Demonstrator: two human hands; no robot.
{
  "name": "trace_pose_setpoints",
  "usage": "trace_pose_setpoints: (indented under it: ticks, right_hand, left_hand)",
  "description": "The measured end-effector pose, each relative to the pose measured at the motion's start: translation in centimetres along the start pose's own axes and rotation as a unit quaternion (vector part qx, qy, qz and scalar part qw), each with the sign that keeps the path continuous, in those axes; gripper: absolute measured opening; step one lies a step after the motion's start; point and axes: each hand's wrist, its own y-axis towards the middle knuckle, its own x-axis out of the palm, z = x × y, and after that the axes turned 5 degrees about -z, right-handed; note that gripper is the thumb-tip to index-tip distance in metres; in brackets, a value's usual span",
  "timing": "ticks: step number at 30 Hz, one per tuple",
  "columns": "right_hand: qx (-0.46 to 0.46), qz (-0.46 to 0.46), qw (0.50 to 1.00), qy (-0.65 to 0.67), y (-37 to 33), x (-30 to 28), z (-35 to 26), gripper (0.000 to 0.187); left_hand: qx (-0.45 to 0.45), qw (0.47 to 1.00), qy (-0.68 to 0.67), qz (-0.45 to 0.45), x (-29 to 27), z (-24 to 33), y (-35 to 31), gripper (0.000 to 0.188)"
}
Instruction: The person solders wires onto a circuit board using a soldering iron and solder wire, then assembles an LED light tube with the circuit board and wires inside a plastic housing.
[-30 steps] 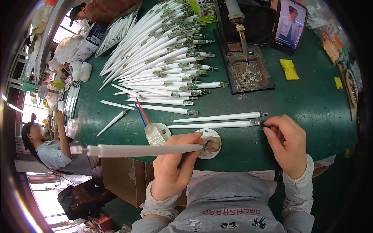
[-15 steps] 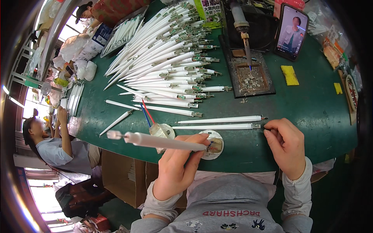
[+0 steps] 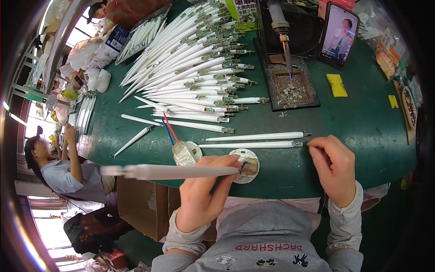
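Note:
My left hand (image 3: 204,190) is closed around a white pen-shaped stick (image 3: 176,172), raised above the table and blurred at its far left end. The stick's other end meets a round white disc (image 3: 249,176) with blue and red wires on it; whether they touch I cannot tell. My right hand (image 3: 334,167) rests with fingers loosely curled and nothing visible in them. Just left of its fingertips, two more white sticks (image 3: 256,137) lie side by side, their metal ends toward that hand. A taped block (image 3: 185,154) with a blue and a red lead stands left of the disc.
A large fanned pile of white sticks (image 3: 181,68) with green circuit-board ends covers the table's far left. A soldering iron (image 3: 284,41) hangs over a scrap tray (image 3: 290,88). Beyond stand a phone (image 3: 339,36) and a yellow sponge (image 3: 336,85). A co-worker (image 3: 63,167) sits at left.
The stick in my left hand has swung, its far end now farther left and lower. My right hand stays almost in place.

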Motion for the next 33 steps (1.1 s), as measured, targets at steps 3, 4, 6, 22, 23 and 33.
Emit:
trace_pose_setpoints:
  ticks: [3,4,6,22,23,33]
  right_hand:
    - [-0.046,0.026,0.999,0.0,-0.1,0.3,-0.2,0.013]
    - [-0.045,0.017,0.999,0.004,-0.4,0.5,-1.3,0.014]
    - [-0.037,-0.043,0.998,0.041,-1.1,1.8,-4.5,0.023]
    - [-0.136,-0.039,0.967,-0.212,6.3,18.3,-13.6,0.039]
    - [-0.145,-0.017,0.968,-0.204,6.5,18.4,-13.6,0.034]
    - [-0.247,0.03,0.956,-0.155,6.3,16.8,-13.6,0.032]
  left_hand:
    - [-0.044,0.981,-0.101,0.159,-1.0,-0.4,-1.9,0.03]
    - [-0.037,0.967,-0.123,0.221,-1.7,-0.3,-2.2,0.028]
    - [-0.023,0.94,-0.136,0.311,-3.5,-0.7,-3.1,0.026]
    - [-0.025,0.857,-0.357,0.372,-7.7,-4.6,-9.2,0.018]
    - [-0.023,0.846,-0.389,0.363,-7.7,-4.5,-9.2,0.018]
    - [-0.022,0.813,-0.44,0.381,-6.3,-3.8,-8.1,0.022]
